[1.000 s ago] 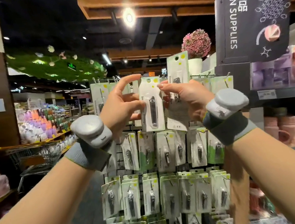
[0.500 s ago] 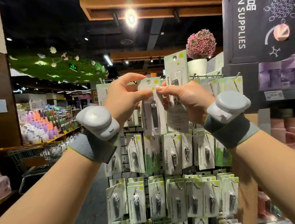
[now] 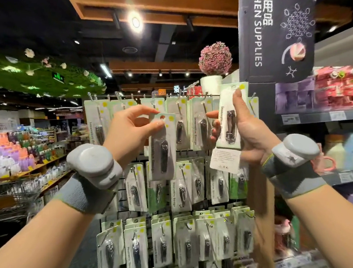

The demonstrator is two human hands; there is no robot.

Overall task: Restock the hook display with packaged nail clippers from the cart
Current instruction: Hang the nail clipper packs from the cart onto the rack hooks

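Pinching the top edge of one nail clipper package [image 3: 163, 145] between thumb and fingertips, the left hand [image 3: 128, 133] held it at about 9 o'clock from the right hand, in front of the top row of the hook display [image 3: 177, 198]. The package hung tilted, its lower end angled toward 6 o'clock, its hang hole just beside the thumb tip. A grey wrist device [image 3: 93, 164] on a grey band sat at 7 o'clock from that hand.

The right hand [image 3: 250, 131] gripped a small stack of packages [image 3: 228, 125] upright, thumb extended along the front card toward 12 o'clock and the remaining fingers curled behind the stack. The front card showed a metal clipper under clear blister; a back-printed card protruded below at 6 o'clock. A second wrist device [image 3: 296, 151] sat at 4 o'clock from this hand.

Behind both hands, the display carried three visible rows of white-and-green carded clippers on wire hooks, with further cards at the bottom edge of the view. At 12 o'clock from the display stood a pink flower ball [image 3: 215, 58] in a white pot. At 1 o'clock hung a dark kitchen supplies sign [image 3: 277, 28]. At 3 o'clock were shelves [image 3: 323, 116] with coloured goods. At 8 o'clock, a wire shopping cart [image 3: 12, 191] stood in the aisle.
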